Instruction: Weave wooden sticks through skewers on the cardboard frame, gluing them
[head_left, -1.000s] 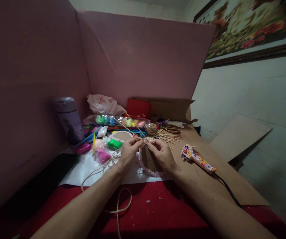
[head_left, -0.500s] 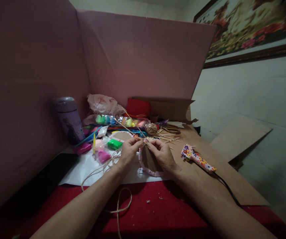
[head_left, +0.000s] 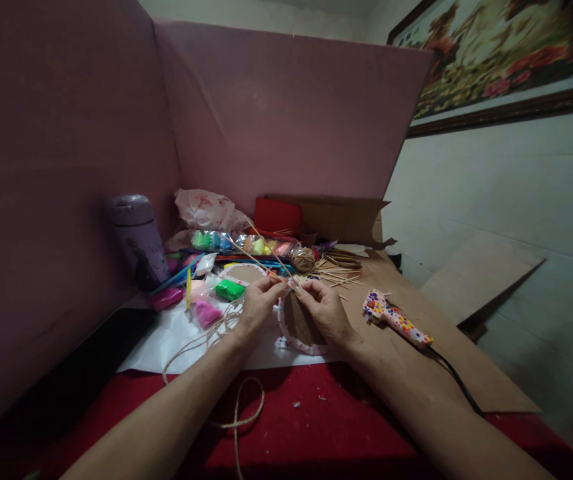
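My left hand (head_left: 258, 305) and my right hand (head_left: 322, 308) meet at the middle of the table, fingers pinched together over the top edge of a round brown cardboard piece (head_left: 300, 325) with a white-and-pink rim. Two thin wooden sticks (head_left: 256, 248) rise from the pinch toward the upper left. Both hands grip them where they meet the cardboard. Tan twine (head_left: 206, 337) trails from under my left hand down across the red cloth (head_left: 316, 427).
A purple flask (head_left: 139, 241) stands at the left. Behind the hands lie coloured clay packs (head_left: 236, 243), a twine ball (head_left: 304, 259), loose sticks (head_left: 339, 273) and a cardboard box (head_left: 341, 217). A patterned glue gun (head_left: 396, 320) with black cord lies to the right. Pink boards wall the back.
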Tool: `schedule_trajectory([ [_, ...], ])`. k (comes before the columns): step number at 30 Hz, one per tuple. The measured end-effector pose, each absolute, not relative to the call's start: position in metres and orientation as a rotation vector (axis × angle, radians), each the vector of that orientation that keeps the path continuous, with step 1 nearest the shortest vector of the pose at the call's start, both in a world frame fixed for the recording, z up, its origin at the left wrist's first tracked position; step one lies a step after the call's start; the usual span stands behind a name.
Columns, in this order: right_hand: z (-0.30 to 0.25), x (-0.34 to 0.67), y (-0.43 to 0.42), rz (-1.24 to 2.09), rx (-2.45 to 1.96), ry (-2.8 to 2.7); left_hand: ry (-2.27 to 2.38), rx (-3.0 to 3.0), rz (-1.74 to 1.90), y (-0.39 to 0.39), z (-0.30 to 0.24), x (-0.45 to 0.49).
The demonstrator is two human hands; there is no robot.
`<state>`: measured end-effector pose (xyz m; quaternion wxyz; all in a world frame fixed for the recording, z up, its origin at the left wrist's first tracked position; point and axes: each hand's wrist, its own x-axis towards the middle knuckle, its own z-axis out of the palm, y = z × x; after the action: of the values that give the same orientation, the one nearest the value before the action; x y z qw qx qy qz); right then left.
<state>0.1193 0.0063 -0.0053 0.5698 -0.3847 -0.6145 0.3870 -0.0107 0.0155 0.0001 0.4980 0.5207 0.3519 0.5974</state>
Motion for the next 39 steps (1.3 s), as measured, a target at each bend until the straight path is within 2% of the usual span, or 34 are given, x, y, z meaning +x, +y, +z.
schedule_trajectory([
  [39, -0.0064, 0.1199, 0.0074, 0.914, -0.895, -1.442, 0.887, 1.256, 1.444, 0.0174, -0.0006, -0.0116],
])
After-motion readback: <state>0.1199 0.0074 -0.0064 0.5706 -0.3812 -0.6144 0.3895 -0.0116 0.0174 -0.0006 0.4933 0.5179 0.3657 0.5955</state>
